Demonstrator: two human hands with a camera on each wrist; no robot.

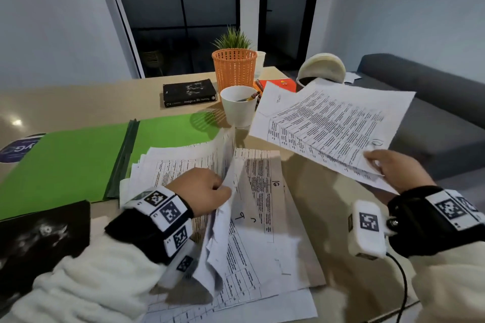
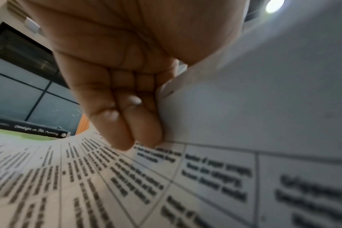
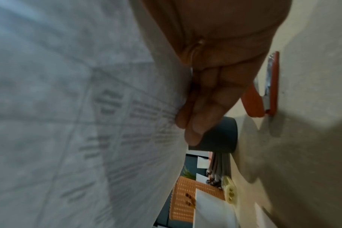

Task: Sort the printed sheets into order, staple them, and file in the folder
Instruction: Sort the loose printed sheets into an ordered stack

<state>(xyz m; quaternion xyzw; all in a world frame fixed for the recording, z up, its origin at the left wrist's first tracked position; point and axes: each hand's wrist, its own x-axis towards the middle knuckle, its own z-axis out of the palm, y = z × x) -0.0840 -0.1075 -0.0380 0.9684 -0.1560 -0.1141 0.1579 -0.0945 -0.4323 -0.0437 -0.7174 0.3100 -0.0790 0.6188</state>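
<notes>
Printed sheets (image 1: 252, 220) lie spread in a loose pile on the desk in front of me. My left hand (image 1: 210, 189) pinches the edge of a few sheets (image 1: 228, 173) and lifts them up off the pile; the left wrist view shows the fingers (image 2: 125, 123) curled against that paper (image 2: 244, 108). My right hand (image 1: 393, 168) holds a small stack of printed sheets (image 1: 333, 126) up in the air at the right, thumb on top, fingers (image 3: 203, 111) underneath. An open green folder (image 1: 70, 162) lies flat at the left. An orange stapler (image 3: 271, 86) rests on the desk in the right wrist view.
A white cup (image 1: 238, 107) with crayons, an orange mesh basket (image 1: 234, 68) with a plant, and a black book (image 1: 189, 92) stand behind the papers. A dark book (image 1: 39, 241) lies at the near left. A grey sofa (image 1: 430, 113) is to the right of the desk.
</notes>
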